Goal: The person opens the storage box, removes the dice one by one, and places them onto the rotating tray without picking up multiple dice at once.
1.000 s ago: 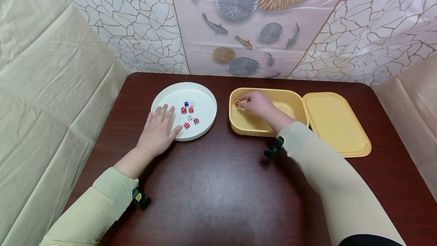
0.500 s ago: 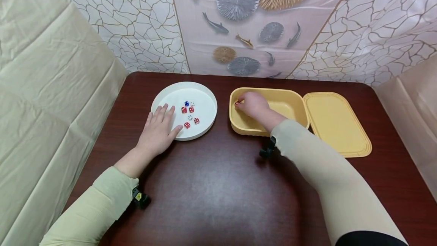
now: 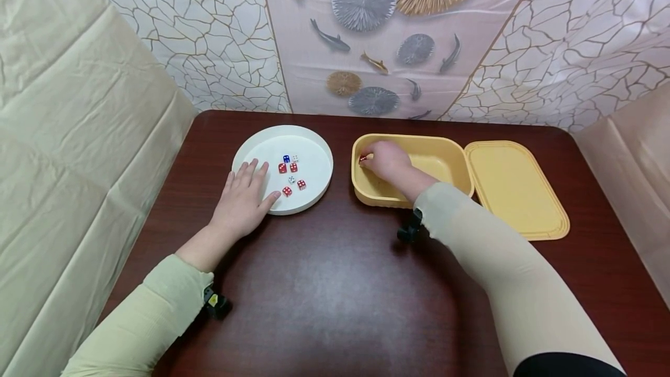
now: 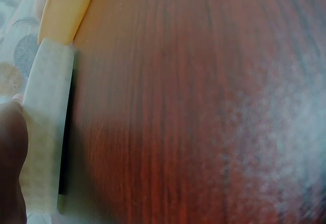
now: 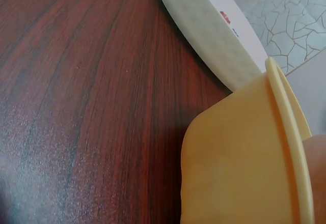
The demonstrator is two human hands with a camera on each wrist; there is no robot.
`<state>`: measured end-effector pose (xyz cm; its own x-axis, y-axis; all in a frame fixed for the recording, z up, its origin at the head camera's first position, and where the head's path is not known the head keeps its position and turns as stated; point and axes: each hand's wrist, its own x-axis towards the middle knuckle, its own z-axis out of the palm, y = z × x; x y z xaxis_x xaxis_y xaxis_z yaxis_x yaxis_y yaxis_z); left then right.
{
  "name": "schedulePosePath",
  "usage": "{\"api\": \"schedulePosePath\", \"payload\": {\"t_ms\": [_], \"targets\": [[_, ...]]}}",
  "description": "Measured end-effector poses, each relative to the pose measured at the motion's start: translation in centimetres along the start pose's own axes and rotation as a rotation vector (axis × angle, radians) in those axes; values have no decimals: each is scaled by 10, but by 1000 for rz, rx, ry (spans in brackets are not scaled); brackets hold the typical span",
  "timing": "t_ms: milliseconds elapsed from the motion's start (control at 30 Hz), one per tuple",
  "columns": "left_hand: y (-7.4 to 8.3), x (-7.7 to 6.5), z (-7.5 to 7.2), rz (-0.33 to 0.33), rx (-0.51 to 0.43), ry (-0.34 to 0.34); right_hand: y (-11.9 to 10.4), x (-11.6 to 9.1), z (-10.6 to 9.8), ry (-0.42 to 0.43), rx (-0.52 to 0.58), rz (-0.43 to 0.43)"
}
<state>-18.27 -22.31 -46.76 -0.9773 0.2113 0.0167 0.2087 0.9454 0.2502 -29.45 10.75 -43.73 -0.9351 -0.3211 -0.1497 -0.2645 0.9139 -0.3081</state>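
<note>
My left hand [image 3: 242,202] rests with spread fingers on the left rim of a round white tray [image 3: 246,150]. Inside the tray lie several small dice: a blue die [image 3: 286,159], red ones such as the nearest red die [image 3: 287,191], and white ones such as a white die [image 3: 292,180]. My right hand [image 3: 388,160] reaches into a yellow plastic box [image 3: 445,159] and pinches a red die [image 3: 363,158] near its left wall. The hand covers part of the box floor. In the right wrist view the box wall [image 5: 234,158] hides most of that hand.
A yellow lid [image 3: 515,188] lies flat against the box's right side. Everything stands on a dark red-brown wooden table [image 3: 324,284]. Behind it hangs a patterned cloth [image 3: 209,34], and a beige cloth [image 3: 78,150] hangs on the left.
My right hand has shifted slightly left inside the yellow box, and less of the red die shows at its fingertips. My left hand and the dice in the tray have stayed put.
</note>
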Motion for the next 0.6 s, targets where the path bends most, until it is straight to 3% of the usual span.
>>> {"api": "schedulePosePath", "payload": {"t_ms": [300,600], "targets": [[1,0,-1,0,0,-7,0,-4,-3,2,60,16],[1,-1,-1,1,2,-2,2,-17,-17,71,282,27]]}}
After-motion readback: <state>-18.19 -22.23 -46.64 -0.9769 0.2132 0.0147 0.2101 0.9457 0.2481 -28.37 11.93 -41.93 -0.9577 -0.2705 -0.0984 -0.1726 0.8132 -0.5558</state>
